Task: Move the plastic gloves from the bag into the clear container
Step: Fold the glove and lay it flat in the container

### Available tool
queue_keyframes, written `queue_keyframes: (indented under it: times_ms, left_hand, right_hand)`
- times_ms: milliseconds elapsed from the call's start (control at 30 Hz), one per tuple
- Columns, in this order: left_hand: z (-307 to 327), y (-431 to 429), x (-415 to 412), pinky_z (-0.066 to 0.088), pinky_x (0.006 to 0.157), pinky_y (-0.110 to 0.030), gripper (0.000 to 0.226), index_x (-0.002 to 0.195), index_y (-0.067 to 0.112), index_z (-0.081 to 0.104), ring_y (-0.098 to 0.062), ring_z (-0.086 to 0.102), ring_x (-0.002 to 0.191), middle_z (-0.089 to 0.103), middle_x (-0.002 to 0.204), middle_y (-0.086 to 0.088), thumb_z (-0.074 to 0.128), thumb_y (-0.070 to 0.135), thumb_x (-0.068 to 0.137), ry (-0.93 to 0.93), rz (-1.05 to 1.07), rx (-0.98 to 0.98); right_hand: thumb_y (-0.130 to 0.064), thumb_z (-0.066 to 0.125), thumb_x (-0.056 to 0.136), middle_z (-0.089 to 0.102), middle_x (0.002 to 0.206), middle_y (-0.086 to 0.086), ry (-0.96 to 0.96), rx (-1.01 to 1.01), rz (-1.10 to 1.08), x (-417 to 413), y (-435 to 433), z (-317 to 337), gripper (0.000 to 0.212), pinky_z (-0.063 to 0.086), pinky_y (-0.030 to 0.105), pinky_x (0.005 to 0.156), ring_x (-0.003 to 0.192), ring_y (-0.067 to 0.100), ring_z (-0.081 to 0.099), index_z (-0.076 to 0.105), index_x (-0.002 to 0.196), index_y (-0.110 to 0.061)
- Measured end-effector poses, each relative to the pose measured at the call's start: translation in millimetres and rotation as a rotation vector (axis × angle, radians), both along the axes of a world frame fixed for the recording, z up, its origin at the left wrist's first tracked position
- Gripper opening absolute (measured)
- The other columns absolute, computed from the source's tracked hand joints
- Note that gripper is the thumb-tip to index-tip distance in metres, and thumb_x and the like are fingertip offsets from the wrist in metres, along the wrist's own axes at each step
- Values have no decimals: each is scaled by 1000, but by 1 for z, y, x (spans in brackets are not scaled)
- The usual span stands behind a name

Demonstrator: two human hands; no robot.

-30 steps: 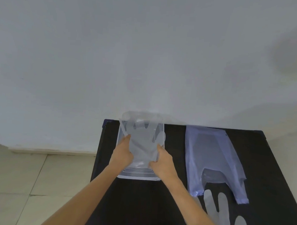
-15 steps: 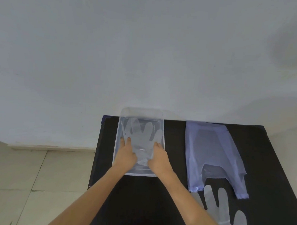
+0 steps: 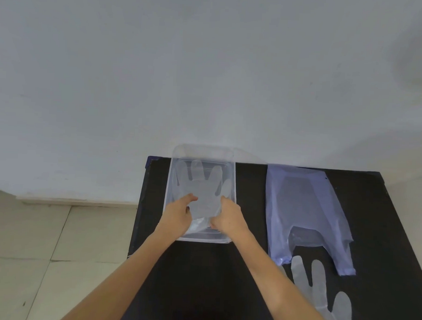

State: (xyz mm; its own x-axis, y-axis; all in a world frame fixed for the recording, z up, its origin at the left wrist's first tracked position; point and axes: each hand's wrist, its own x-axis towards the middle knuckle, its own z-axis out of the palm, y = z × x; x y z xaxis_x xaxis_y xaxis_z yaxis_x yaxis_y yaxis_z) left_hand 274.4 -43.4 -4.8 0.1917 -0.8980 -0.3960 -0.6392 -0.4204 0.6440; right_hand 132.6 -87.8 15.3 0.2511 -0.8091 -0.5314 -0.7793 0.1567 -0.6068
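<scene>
A clear rectangular container (image 3: 233, 185) stands at the back left of the black table (image 3: 224, 281). A translucent plastic glove (image 3: 205, 186) lies flat inside it, fingers pointing away from me. My left hand (image 3: 177, 217) and my right hand (image 3: 228, 217) rest in the near half of the container, each pinching the glove's cuff edge at its side. A pale blue plastic bag (image 3: 304, 207) lies flat to the right. A second plastic glove (image 3: 320, 292) lies on the table just in front of the bag.
A white wall rises directly behind the table. Beige floor tiles (image 3: 44, 249) show to the left beyond the table's left edge.
The glove has come down from above the rim to lie flat in the container. Both hands have sunk with it and drawn slightly toward me.
</scene>
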Motion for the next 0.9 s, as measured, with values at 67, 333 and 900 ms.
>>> queue_keyframes:
  times_ms: [67,333,900]
  left_hand:
    - [-14,-8,-1,34,110,-30,40,138,19,46,-25,48,131,41,150,-3,42,12,99,-34,-113,51]
    - [-45,-22,-2,26,116,-41,60,148,20,25,-26,14,148,14,161,-2,52,13,95,-290,-310,62]
    - [-50,-28,-21,11,120,-46,82,151,30,6,-29,2,149,-4,162,-1,60,27,90,-420,-493,97]
  right_hand:
    - [-7,65,85,64,117,9,-5,13,-2,2,1,-3,36,51,27,87,108,26,62,59,120,-9]
    - [-13,55,94,54,137,7,-70,-17,-73,-13,15,11,47,46,32,103,118,22,58,45,140,-16]
    - [-18,64,90,62,105,-15,-281,-129,-417,-49,32,-14,35,54,16,71,90,3,65,54,124,-22]
